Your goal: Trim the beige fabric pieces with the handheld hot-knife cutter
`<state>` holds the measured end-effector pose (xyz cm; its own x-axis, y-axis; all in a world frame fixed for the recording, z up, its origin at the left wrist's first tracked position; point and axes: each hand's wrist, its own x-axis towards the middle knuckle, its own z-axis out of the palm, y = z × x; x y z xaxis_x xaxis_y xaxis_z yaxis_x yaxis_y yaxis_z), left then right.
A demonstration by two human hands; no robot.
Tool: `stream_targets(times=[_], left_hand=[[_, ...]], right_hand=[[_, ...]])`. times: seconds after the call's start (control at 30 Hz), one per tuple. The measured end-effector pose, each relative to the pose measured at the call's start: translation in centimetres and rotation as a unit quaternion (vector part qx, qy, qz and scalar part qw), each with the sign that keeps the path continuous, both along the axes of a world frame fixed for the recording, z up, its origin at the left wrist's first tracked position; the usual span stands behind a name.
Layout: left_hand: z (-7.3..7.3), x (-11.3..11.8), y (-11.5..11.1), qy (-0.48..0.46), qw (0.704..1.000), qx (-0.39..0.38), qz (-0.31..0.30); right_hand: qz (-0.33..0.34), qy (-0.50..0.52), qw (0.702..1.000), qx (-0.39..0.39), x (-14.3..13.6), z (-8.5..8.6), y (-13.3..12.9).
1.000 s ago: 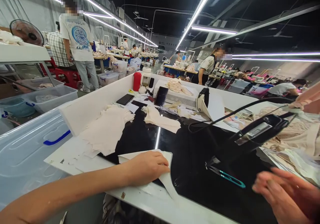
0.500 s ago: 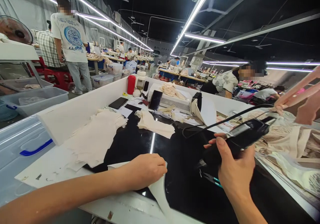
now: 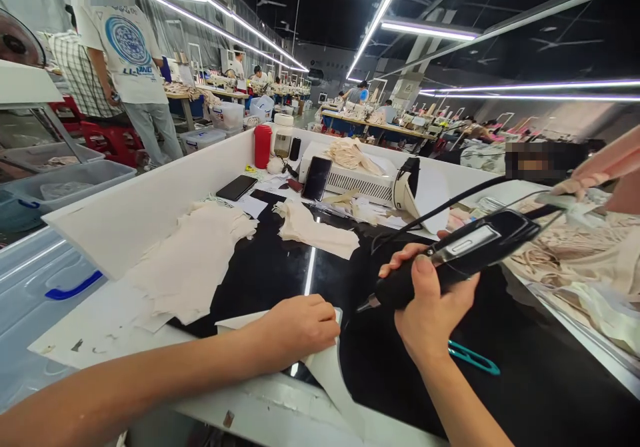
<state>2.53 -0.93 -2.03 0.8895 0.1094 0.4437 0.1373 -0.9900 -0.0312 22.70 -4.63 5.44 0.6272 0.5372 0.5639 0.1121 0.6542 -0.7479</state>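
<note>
Since the earlier frame, the black tool [image 3: 510,229] has come leftward with the right hand [image 3: 431,310], and its metal tip [image 3: 369,304] now stands nearer the pale cloth [image 3: 327,370]. That hand is wrapped around the tool's rounded front, thumb on top, while the left hand [image 3: 300,330] holds the cloth with curled fingers; how hard it pinches cannot be told. The cloth lies at the near edge of the black worktop [image 3: 390,387], a corner drooping over the white border. It looks thin, light and limp, so it should fold and slide easily on the glossy surface; gripping it close to its edge, flat against the worktop, would suit. The tool looks stiff and fairly heavy, its smooth casing perhaps slippery. Its thick front is the sensible place to hold, well behind the tip, with the cord [image 3: 453,200] at the rear probably dragging a little. Teal snips [image 3: 475,357] lie beside the right wrist, partly hidden.
</note>
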Motion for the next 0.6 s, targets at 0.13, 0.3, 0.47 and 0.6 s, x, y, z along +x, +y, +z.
stream_targets(times=[0.13, 0.3, 0.47, 0.6], left_hand=[[0.0, -0.2, -0.3, -0.006, 1.000, -0.027, 0.001], [0.4, -0.7, -0.8, -0.005, 0.999, -0.052, 0.007], [0.5, -1.0, -0.8, 0.010, 0.997, -0.072, 0.008], [0.3, -1.0, -0.8, -0.001, 0.997, -0.081, 0.007]], right_hand=[[0.014, 0.022, 1.000, 0.007, -0.5, 0.0, 0.6], [0.034, 0.043, 0.998, 0.007, -1.0, -0.3, 1.0], [0.052, 0.052, 0.997, 0.005, -1.5, -0.2, 1.0], [0.062, 0.060, 0.996, 0.004, -1.8, 0.2, 0.9]])
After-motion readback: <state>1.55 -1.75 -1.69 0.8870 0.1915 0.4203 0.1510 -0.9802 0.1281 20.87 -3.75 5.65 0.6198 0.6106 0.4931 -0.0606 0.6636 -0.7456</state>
